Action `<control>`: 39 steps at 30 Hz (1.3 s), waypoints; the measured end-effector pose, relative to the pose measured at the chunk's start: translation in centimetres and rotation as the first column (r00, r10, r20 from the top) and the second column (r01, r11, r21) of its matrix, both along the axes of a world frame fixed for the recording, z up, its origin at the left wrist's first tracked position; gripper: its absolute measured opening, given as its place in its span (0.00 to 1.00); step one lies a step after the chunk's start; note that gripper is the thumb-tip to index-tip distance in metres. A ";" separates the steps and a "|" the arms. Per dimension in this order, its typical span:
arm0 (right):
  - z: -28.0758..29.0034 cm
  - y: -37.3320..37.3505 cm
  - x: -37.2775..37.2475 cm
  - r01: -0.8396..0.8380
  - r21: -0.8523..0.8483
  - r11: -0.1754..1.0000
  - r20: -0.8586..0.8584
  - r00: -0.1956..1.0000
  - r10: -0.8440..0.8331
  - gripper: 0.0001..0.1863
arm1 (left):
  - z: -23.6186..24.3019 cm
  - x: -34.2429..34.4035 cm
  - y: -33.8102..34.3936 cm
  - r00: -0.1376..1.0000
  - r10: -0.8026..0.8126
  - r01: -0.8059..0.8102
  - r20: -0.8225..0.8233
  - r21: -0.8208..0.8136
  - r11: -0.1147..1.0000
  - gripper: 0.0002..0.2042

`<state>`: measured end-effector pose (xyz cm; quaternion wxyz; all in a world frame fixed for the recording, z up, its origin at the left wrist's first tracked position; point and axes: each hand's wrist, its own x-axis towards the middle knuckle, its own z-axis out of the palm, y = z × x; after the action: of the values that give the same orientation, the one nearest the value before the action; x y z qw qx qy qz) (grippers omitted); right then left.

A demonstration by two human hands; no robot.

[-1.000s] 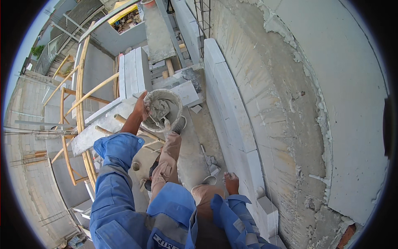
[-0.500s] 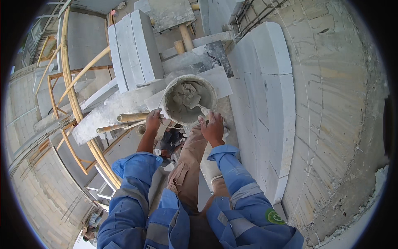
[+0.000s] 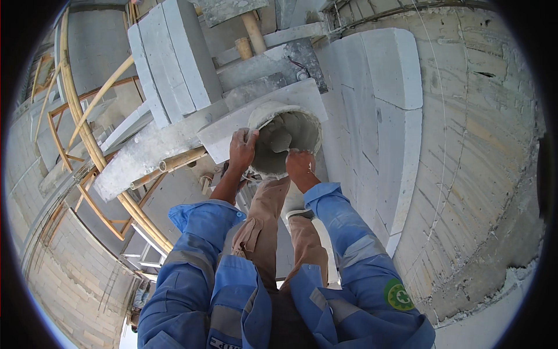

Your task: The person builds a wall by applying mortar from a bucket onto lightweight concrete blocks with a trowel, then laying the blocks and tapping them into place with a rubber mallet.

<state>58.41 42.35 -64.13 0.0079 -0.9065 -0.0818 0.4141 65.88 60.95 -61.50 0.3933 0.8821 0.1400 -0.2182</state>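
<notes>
A white bucket [image 3: 311, 119], smeared with mortar, stands tilted near a white board [image 3: 224, 141], with grey mortar inside. My left hand [image 3: 243, 145] grips the bucket's left rim. My right hand [image 3: 299, 164] is closed on the handle of a trowel, whose mortar-coated blade [image 3: 280, 139] is inside the bucket. My trousered legs and shoes show below the bucket, between my blue sleeves.
A tall row of pale blocks [image 3: 393, 78] runs along the right, beside a rough concrete wall [image 3: 476, 145]. At upper left is a stack of blocks [image 3: 171, 61]. Bamboo poles [image 3: 99, 154] and timber frames stand at left over a drop. Boards and pole stubs [image 3: 244, 48] lie ahead.
My left hand has moved up onto the bucket's rim. My right hand has reached up from low at the right to the trowel handle. The bucket has tilted and the view has shifted.
</notes>
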 end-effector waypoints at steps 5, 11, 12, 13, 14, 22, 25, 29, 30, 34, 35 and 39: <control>0.4 -3.6 -2.6 0.071 -0.095 0.993 0.106 0.993 -0.061 0.14 | 0.7 1.8 -3.2 0.992 0.030 -0.036 0.121 0.052 0.998 0.19; -1.2 -3.2 -2.7 0.387 -0.015 0.922 -0.031 0.921 -0.388 0.14 | 0.9 1.9 -5.1 0.999 0.017 -0.017 0.046 0.019 1.000 0.17; -1.0 -3.4 -1.9 0.386 0.018 0.922 -0.033 0.922 -0.386 0.14 | 0.9 2.0 -5.6 0.996 0.008 -0.009 0.085 0.015 1.000 0.17; -0.6 -3.7 -1.1 0.243 0.015 0.970 0.101 0.965 -0.243 0.14 | 1.0 2.2 -6.0 0.991 -0.003 0.003 0.133 0.001 1.000 0.17; 0.1 -4.1 -0.2 0.094 -0.022 0.995 0.228 0.970 -0.087 0.14 | 1.1 2.4 -6.5 0.992 0.009 -0.010 0.125 0.006 1.000 0.17; 6.8 -5.2 6.2 0.179 0.117 0.977 -0.199 0.968 -0.153 0.20 | 1.7 4.6 -7.8 0.998 -0.064 0.065 0.005 -0.028 0.998 0.17; 8.7 -8.7 6.5 0.219 0.067 0.973 -0.267 0.944 -0.194 0.21 | 1.1 4.6 -7.8 0.991 -0.093 0.102 0.095 -0.101 0.990 0.17; 6.1 -11.7 6.2 0.025 -0.083 0.996 0.155 0.988 -0.012 0.19 | 0.8 4.4 -8.0 0.995 -0.069 0.076 0.073 -0.086 0.993 0.17; 4.5 -11.5 5.9 0.056 -0.072 0.996 0.098 0.994 -0.049 0.19 | 0.8 4.3 -8.0 0.995 -0.059 0.068 0.079 -0.116 0.991 0.17; 0.1 -8.8 2.3 -0.016 -0.193 0.981 0.091 0.995 0.034 0.13 | 0.5 4.4 -7.8 0.998 -0.055 0.057 0.018 -0.146 0.988 0.15; 0.1 -7.6 0.8 0.022 -0.164 0.986 0.114 0.993 -0.003 0.12 | 0.5 4.5 -7.6 0.998 -0.056 0.058 0.020 -0.117 0.991 0.15; 1.3 -2.9 -2.6 0.332 -0.034 0.943 -0.217 0.918 -0.332 0.16 | 0.2 4.7 -7.6 0.996 -0.092 0.090 -0.004 -0.150 0.985 0.15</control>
<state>55.76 39.44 -62.85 0.0887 -0.8558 0.0737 0.5043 70.58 53.34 -61.27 0.4474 0.8542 0.0851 -0.2508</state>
